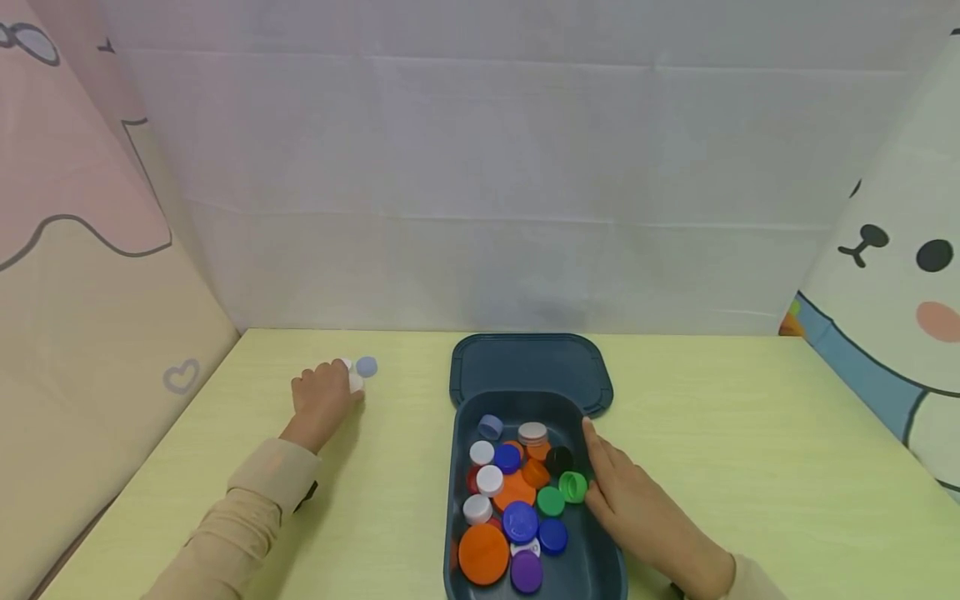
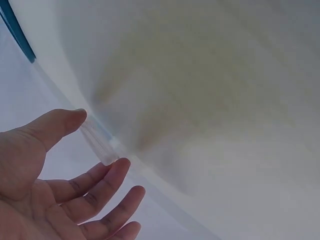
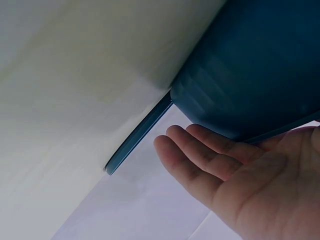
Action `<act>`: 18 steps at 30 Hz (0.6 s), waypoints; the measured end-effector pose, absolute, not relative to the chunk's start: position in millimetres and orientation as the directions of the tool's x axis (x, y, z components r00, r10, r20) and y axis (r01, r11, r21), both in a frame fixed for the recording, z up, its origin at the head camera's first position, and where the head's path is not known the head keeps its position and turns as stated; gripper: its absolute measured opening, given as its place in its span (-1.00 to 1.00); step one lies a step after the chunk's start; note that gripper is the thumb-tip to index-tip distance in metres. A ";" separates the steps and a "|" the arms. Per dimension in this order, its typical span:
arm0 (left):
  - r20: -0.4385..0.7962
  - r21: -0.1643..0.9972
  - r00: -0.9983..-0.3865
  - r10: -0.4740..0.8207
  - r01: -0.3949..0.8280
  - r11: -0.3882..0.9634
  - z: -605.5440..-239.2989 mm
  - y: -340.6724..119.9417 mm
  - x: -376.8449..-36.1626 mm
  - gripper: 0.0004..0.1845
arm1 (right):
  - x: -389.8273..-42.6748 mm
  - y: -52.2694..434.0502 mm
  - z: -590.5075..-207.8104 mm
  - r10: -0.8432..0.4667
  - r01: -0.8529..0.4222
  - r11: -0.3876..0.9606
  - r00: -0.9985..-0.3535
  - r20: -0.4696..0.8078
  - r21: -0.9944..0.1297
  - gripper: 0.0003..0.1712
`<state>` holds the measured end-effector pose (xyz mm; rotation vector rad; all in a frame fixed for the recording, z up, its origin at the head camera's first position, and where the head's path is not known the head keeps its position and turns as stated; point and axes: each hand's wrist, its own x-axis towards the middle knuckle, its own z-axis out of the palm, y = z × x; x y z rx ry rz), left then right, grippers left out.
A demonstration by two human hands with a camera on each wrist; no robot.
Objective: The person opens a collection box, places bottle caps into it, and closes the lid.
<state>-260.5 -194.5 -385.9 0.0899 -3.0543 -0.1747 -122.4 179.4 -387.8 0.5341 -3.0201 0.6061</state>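
Left hand [image 1: 322, 400], at ten o'clock from the dark blue plastic bin [image 1: 592, 567], seemingly pinches a small white bottle cap [image 1: 356, 382]; right hand [image 1: 637, 508], fingers relaxed, rests on the bin's rim.

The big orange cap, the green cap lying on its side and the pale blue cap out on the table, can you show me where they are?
big orange cap [image 1: 483, 553], head view, middle of its flat top.
green cap [image 1: 573, 487], head view, its open hollow side.
pale blue cap [image 1: 367, 366], head view, centre of its top.

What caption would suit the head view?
Left hand pinches a white cap beside a blue one; right hand rests on the cap-filled bin.
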 end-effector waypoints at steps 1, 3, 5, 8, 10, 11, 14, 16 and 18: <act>0.081 0.111 -0.995 -0.059 -0.050 0.993 -384.4 -192.6 -259.6 -0.56 | -122.3 179.5 -387.9 -0.326 -0.332 0.867 -0.942 0.080 -0.371 -0.26; 0.088 0.104 -0.995 -0.053 -0.043 0.994 -380.9 -188.0 -257.6 -0.54 | -122.2 179.7 -387.9 -0.325 -0.330 0.867 -0.943 0.078 -0.374 -0.26; 0.100 0.094 -0.994 -0.041 -0.031 0.995 -377.6 -183.2 -255.4 -0.53 | -122.0 179.8 -388.0 -0.324 -0.327 0.866 -0.943 0.074 -0.378 -0.26; 0.119 0.083 -0.993 -0.018 -0.008 0.996 -372.6 -175.7 -251.1 -0.51 | -122.0 179.9 -388.3 -0.325 -0.328 0.865 -0.943 0.074 -0.379 -0.26; 0.136 0.082 -0.991 0.003 0.014 0.997 -369.2 -170.6 -247.6 -0.49 | -122.0 179.9 -388.6 -0.327 -0.332 0.866 -0.942 0.081 -0.375 -0.26; 0.145 0.084 -0.989 0.013 0.025 0.996 -367.3 -167.9 -245.4 -0.49 | -122.0 179.8 -388.7 -0.327 -0.334 0.866 -0.941 0.084 -0.372 -0.26; 0.180 0.082 -0.982 0.052 0.067 0.994 -361.5 -159.3 -237.7 -0.50 | -122.1 179.7 -388.8 -0.328 -0.337 0.867 -0.941 0.090 -0.368 -0.27; 0.206 0.068 -0.975 0.080 0.095 0.993 -358.1 -153.4 -232.4 -0.51 | -122.3 179.5 -388.7 -0.326 -0.335 0.867 -0.941 0.089 -0.369 -0.27; 0.234 0.050 -0.966 0.106 0.121 0.991 -355.1 -147.1 -226.8 -0.52 | -122.4 179.4 -388.7 -0.325 -0.333 0.867 -0.942 0.085 -0.370 -0.27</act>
